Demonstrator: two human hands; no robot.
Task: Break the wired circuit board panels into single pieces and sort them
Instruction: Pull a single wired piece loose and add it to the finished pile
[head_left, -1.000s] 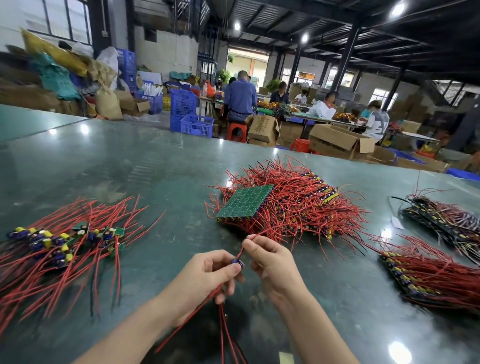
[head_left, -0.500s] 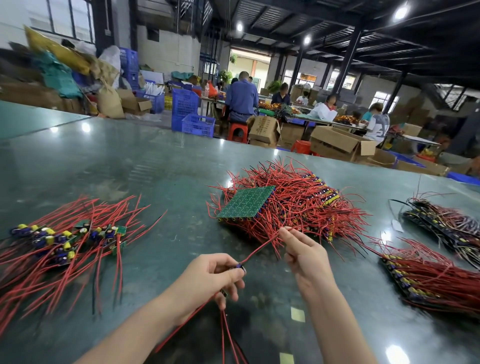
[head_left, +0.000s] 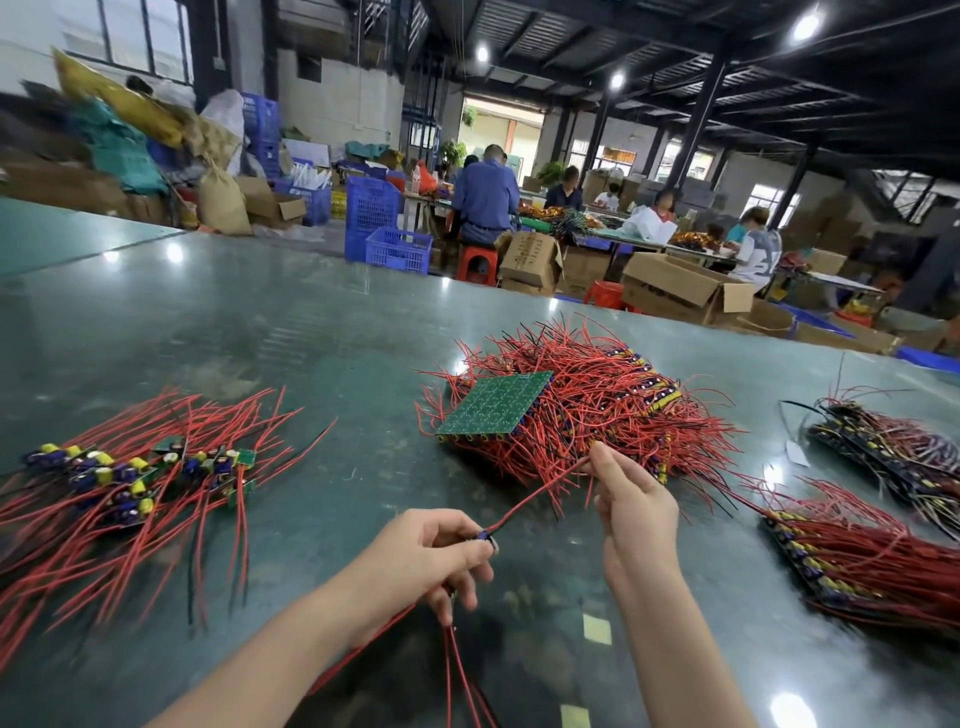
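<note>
At the near centre of the counter (head_left: 260, 322), the left hand (head_left: 431, 558) pinches a small board (head_left: 487, 538), fingers curled round it. A red wire (head_left: 535, 496) runs taut from the board up to the right hand (head_left: 636, 512), which pinches it between thumb and fingertips. Just beyond lies the panel pile (head_left: 571, 415), a green panel (head_left: 496, 405) on top. Single pieces (head_left: 130, 478) lie at left; two more panel stacks (head_left: 883, 551) lie at right.
</note>
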